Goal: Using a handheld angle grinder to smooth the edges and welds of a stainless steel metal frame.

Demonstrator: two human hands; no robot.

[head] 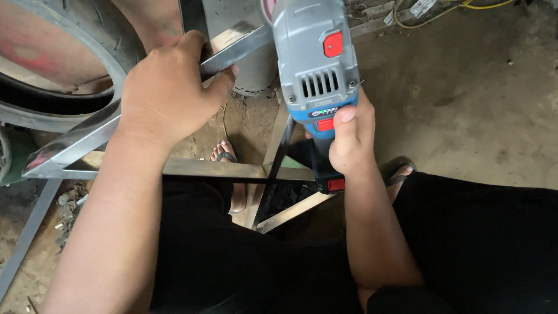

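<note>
My left hand [168, 90] grips a shiny square metal tube [75, 142] that runs diagonally from lower left to upper middle. My right hand [349, 136] is wrapped around the handle of a grey and blue cordless angle grinder [314, 64] with red buttons, thumb pressed on its blue body. The grinder's head points up toward the tube's far end near the top edge; its disc is cut off by the frame. More metal tubes [215, 170] form a frame under the tool.
A tyre [64, 64] lies at the upper left. My black-trousered legs [465, 244] and sandalled feet [224, 154] rest on a dirt and concrete floor. Yellow cable [453, 9] lies at the top right. Scrap bits [67, 209] litter the lower left.
</note>
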